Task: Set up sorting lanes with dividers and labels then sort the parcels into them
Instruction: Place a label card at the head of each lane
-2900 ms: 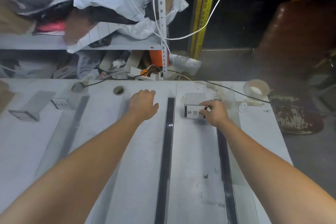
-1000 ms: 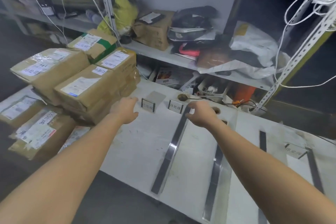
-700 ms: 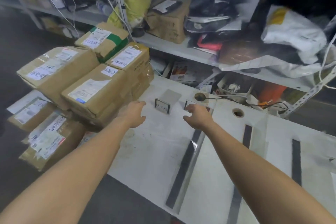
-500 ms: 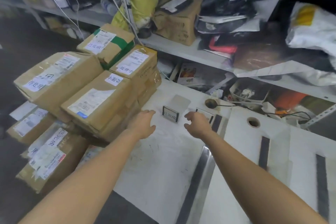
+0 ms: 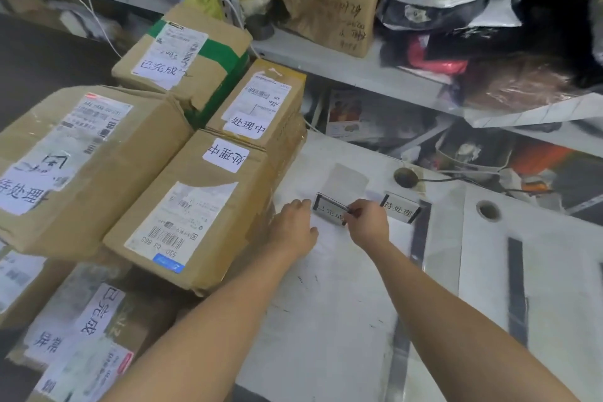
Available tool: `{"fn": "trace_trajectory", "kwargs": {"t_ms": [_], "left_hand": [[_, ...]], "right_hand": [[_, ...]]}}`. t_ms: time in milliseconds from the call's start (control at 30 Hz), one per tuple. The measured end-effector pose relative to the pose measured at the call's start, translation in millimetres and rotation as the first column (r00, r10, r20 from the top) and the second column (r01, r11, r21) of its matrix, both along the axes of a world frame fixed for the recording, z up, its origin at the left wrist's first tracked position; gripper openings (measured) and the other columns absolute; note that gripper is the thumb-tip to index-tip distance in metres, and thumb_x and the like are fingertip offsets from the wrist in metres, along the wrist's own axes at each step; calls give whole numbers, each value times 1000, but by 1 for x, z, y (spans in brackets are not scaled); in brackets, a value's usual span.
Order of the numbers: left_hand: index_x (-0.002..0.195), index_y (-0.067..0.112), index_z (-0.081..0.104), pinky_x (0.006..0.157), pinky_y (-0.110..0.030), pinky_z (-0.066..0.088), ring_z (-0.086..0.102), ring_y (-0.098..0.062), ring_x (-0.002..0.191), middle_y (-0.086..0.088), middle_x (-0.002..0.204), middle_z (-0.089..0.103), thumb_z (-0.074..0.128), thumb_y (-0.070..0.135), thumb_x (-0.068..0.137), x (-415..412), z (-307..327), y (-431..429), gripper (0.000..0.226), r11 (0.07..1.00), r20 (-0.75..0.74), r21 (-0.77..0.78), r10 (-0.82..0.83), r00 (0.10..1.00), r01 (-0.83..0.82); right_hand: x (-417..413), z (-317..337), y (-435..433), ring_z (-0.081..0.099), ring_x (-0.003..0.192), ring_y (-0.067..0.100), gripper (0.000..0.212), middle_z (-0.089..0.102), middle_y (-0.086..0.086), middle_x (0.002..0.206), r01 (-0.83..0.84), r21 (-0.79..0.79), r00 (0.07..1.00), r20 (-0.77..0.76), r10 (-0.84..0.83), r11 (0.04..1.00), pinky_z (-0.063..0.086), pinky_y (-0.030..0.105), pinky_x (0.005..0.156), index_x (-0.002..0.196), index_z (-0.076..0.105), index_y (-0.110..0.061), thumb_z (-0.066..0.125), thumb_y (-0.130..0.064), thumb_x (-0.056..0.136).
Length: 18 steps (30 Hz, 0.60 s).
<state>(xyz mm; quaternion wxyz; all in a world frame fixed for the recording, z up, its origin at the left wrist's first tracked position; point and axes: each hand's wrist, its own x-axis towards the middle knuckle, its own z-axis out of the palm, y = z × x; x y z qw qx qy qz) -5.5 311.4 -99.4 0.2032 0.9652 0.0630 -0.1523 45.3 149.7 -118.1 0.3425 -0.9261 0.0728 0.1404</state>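
Observation:
On the white table [image 5: 329,320] stands a small framed label sign [image 5: 329,211] at the leftmost lane. My right hand [image 5: 368,222] pinches its right edge. My left hand [image 5: 292,228] rests flat on the table just left of the sign, fingers relaxed. A second label sign [image 5: 399,210] stands to the right, at the top of a dark divider strip [image 5: 414,258]. Another divider strip [image 5: 517,290] lies further right. Several cardboard parcels [image 5: 192,206] with handwritten white labels are stacked left of the table.
Metal shelving [image 5: 342,65] behind the table holds bags, a box and clutter. Two round cable holes [image 5: 487,211] and a cable sit at the table's far edge. More parcels [image 5: 78,346] lie low at the left, close to my left forearm.
The view swung left from the right end of the table to the parcel stack. Both hands reached forward to the leftmost label sign; my right hand took hold of it.

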Motion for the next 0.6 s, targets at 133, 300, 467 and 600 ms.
{"fn": "trace_trajectory", "kwargs": {"t_ms": [133, 300, 467, 600], "left_hand": [[136, 11, 41, 91, -40, 45, 49, -28, 121, -9, 127, 51, 56, 25, 94, 2, 3, -8, 47, 998, 76, -42, 42, 996, -39], [146, 11, 32, 92, -40, 47, 48, -27, 123, -9, 133, 50, 57, 20, 95, 5, 18, -17, 57, 992, 143, -101, 84, 986, -70], [143, 13, 42, 92, -40, 47, 51, -26, 119, -9, 130, 54, 55, 13, 95, 4, 38, -22, 50, 985, 200, -172, 21, 980, 14], [113, 18, 65, 83, -32, 50, 61, -24, 102, -5, 107, 67, 60, 1, 89, -6, 62, -25, 30, 956, 259, -289, 25, 966, 53]], "right_hand": [[-8, 8, 0, 66, 77, 23, 9, 73, 7, 87, -36, -3, 998, 46, 36, 999, 52, 31, 68, 96, 72, -11, 67, -9, 88], [-18, 27, -9, 62, 69, 14, 6, 68, -2, 77, -92, 30, 992, 95, 89, 995, 46, 28, 65, 92, 70, -13, 66, -10, 91], [-27, 53, -25, 58, 67, 7, 8, 67, -4, 82, -145, 52, 979, 150, 136, 988, 39, 17, 59, 95, 71, -12, 65, -10, 91], [-39, 84, -48, 60, 71, 12, 9, 69, -3, 84, -200, 71, 963, 200, 182, 977, 44, 20, 60, 96, 71, -15, 63, -11, 92]]}}
